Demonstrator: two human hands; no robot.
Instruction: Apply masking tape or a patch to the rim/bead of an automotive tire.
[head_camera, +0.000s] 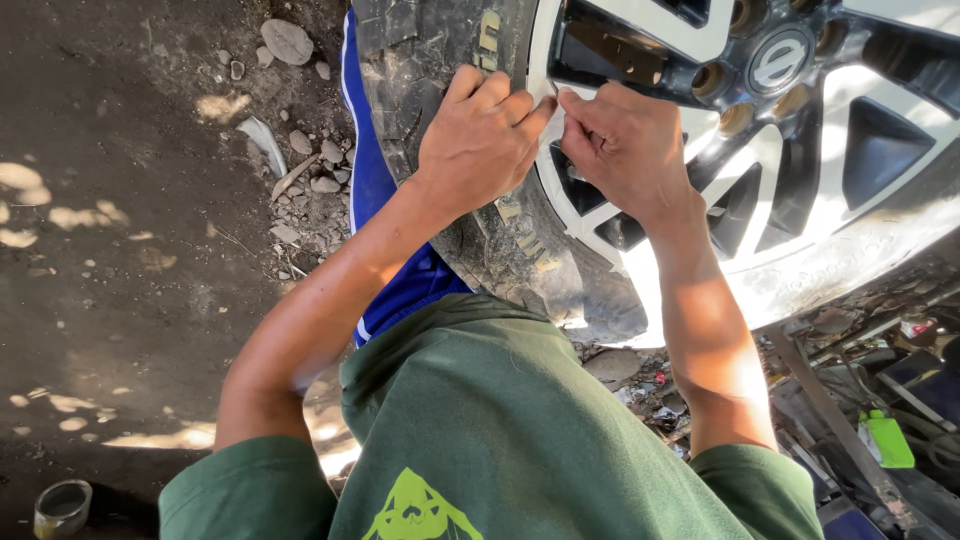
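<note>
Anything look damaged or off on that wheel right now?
Yes: the tyre sidewall looks cracked and weathered beside the left hand. The right hand covers part of the rim, so that spot can't be judged.

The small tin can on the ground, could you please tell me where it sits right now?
In the head view the tin can stands at the bottom left corner on the dirt ground, beside the person's left elbow.

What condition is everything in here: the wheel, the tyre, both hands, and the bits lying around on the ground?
Wheel: upright, lug holes empty, no nuts showing.
Tyre: worn, cracked, still on the rim.
Left hand: fingers curled, pressed on the tyre's edge.
Right hand: fingers pinched at the rim's edge; what they hold is hidden.
Small tin: upright, open, on the dirt.
Green bottle: lying among scrap, capped.
</note>
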